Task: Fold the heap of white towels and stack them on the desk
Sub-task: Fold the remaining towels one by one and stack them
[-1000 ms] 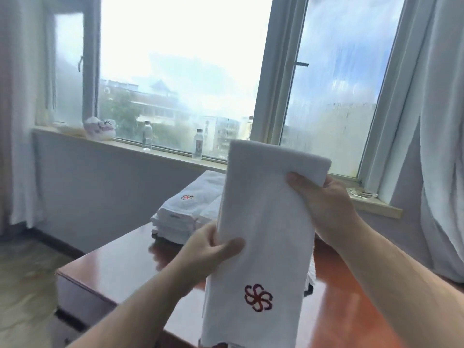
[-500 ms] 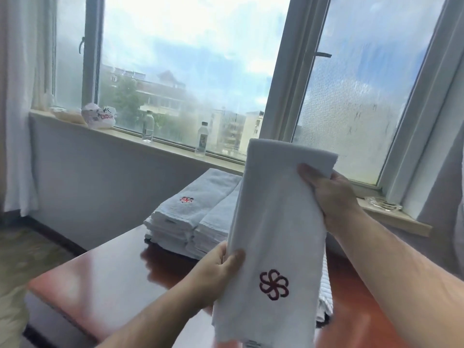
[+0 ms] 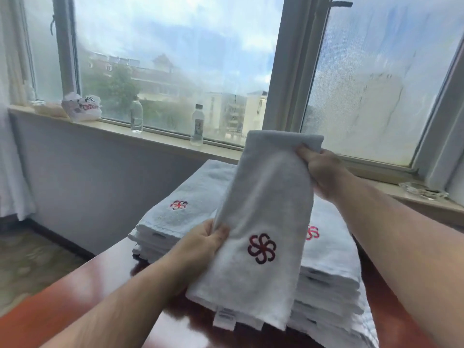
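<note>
I hold a folded white towel (image 3: 263, 214) with a dark red flower emblem, hanging lengthwise above the desk. My right hand (image 3: 322, 172) grips its upper right corner. My left hand (image 3: 203, 243) pinches its left edge about halfway down. Behind and under it, two stacks of folded white towels rest on the reddish-brown desk (image 3: 50, 315): a left stack (image 3: 180, 217) with a red emblem on top, and a right stack (image 3: 329, 272), partly hidden by the held towel.
A window sill (image 3: 160, 140) runs behind the desk, holding two water bottles (image 3: 136, 116) (image 3: 197, 128), a crumpled bag (image 3: 81, 109) and a glass ashtray (image 3: 424, 190). White curtains hang at the left. The floor lies beyond the desk's left edge.
The held towel has come lower and nearer the stacks, and its bottom edge now hangs just over the right stack's front. My view has moved closer to the desk. Both hands keep their grip.
</note>
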### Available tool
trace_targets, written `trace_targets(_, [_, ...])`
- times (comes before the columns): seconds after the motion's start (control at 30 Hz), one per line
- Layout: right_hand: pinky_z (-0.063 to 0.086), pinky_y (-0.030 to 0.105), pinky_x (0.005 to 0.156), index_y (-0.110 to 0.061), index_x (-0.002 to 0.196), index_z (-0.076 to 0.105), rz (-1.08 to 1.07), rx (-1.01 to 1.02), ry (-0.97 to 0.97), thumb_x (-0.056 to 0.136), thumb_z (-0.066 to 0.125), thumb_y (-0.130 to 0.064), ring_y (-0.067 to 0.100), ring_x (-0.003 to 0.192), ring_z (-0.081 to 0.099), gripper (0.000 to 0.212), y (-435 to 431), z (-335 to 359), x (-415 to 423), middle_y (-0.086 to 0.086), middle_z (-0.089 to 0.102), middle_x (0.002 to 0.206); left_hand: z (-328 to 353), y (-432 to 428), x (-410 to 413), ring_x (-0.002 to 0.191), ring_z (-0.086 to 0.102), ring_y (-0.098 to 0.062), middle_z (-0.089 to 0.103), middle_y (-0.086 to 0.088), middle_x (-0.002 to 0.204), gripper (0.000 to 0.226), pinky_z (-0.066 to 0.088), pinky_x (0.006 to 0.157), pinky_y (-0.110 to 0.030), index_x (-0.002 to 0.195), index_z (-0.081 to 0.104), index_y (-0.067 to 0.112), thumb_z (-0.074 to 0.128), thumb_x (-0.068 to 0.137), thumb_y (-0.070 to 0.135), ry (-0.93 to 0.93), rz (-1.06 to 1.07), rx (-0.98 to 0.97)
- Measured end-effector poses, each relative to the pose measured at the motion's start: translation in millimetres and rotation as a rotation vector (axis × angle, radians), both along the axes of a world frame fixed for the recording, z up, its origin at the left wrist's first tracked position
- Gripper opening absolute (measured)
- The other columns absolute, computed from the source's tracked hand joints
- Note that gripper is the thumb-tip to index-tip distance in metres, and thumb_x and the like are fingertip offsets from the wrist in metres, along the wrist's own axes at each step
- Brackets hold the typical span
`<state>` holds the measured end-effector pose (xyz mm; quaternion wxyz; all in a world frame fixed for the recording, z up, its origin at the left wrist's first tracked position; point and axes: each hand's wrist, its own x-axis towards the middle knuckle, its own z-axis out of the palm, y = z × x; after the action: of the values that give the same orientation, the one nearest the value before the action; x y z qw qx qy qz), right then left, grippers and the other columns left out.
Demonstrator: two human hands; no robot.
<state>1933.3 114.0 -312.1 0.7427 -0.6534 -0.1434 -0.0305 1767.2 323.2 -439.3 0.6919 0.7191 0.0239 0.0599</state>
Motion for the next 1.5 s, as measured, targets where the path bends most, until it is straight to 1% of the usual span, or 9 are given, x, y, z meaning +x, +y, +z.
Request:
trace_targets(0.17, [0.062,0.04,0.074,-0.006,0.119,0.065,0.06,-0.018,0.054,0.102,0.058,-0.029,0.027,0.097,0.074,0.029,27,5,30,0.013,0.074,0.113,23,38,16,0.085,0.076,-0.022,0.078,-0.002,0.094,0.028,0.059,0.068,-0.031,0.112,0.068,0.021,0.049,0.103,0.041,-0.007,0.04,0.118])
trace_targets(0.3, [0.063,0.042,0.074,-0.008,0.115,0.065,0.114,-0.017,0.058,0.103,0.057,-0.031,0.026,0.094,0.075,0.028,49,11,48,0.011,0.076,0.108,38,62,28,0.091,0.074,-0.036,0.077,-0.013,0.1,0.028,0.063,0.069,-0.039,0.108,0.07,0.021,0.051,0.103,0.04,0.053,0.053,0.077])
trace_targets(0.53, [0.062,0.039,0.071,-0.003,0.127,0.059,0.151,0.015,0.125,0.105,0.052,-0.031,0.028,0.098,0.074,0.036,80,-10,88,0.014,0.072,0.117,39,92,44,0.083,0.075,-0.032,0.077,-0.013,0.095,0.033,0.063,0.068,-0.038,0.103,0.076,0.014,0.057,0.1,0.041,0.125,0.153,0.104])
trace_targets(0.7, [0.061,0.033,0.064,-0.001,0.12,0.061,0.069,-0.025,0.135,0.104,0.056,-0.03,0.024,0.089,0.076,0.033,85,-13,114,0.013,0.072,0.113,43,85,57,0.098,0.072,-0.039,0.075,-0.017,0.105,0.037,0.058,0.091,-0.049,0.11,0.074,0.009,0.058,0.1,0.041,0.191,0.098,-0.024])
trace_targets(0.87, [0.06,0.031,0.056,-0.003,0.103,0.062,-0.068,-0.085,0.139,0.101,0.061,-0.027,0.023,0.078,0.076,0.024,55,-5,140,0.011,0.07,0.104,52,57,86,0.099,0.072,-0.037,0.075,-0.016,0.106,0.041,0.054,0.098,-0.052,0.113,0.073,0.009,0.066,0.094,0.045,0.242,0.027,-0.089])
trace_targets(1.0, [0.057,0.039,0.07,-0.001,0.119,0.062,-0.19,-0.249,0.224,0.1,0.062,-0.027,0.029,0.085,0.07,0.032,33,-37,162,0.016,0.07,0.109,40,37,104,0.104,0.069,-0.039,0.073,-0.015,0.112,0.052,0.054,0.098,-0.052,0.112,0.072,0.009,0.07,0.087,0.054,0.374,0.059,0.067])
trace_targets(1.17, [0.06,0.04,0.057,-0.007,0.099,0.066,-0.182,-0.284,0.312,0.096,0.065,-0.041,0.029,0.065,0.075,0.034,24,-74,172,0.011,0.076,0.076,29,30,115,0.114,0.064,-0.031,0.067,-0.008,0.125,0.063,0.047,0.105,-0.044,0.128,0.065,0.012,0.062,0.089,0.061,0.42,0.145,0.365])
trace_targets(1.33, [0.058,0.054,0.089,-0.002,0.112,0.066,-0.235,-0.273,0.272,0.089,0.071,-0.04,0.035,0.094,0.071,0.044,18,-73,181,0.016,0.072,0.109,37,32,108,0.097,0.074,-0.027,0.076,-0.006,0.106,0.054,0.057,0.094,-0.044,0.118,0.069,0.014,0.068,0.088,0.058,0.443,-0.03,0.201])
trace_targets(1.5, [0.042,0.035,0.082,0.0,0.106,0.066,-0.439,-0.68,-0.067,0.096,0.061,-0.043,0.033,0.1,0.06,0.044,18,-79,173,0.022,0.067,0.115,34,24,106,0.091,0.06,-0.015,0.066,0.006,0.098,0.042,0.042,0.072,-0.031,0.096,0.06,0.024,0.051,0.093,0.065,0.282,0.204,0.887])
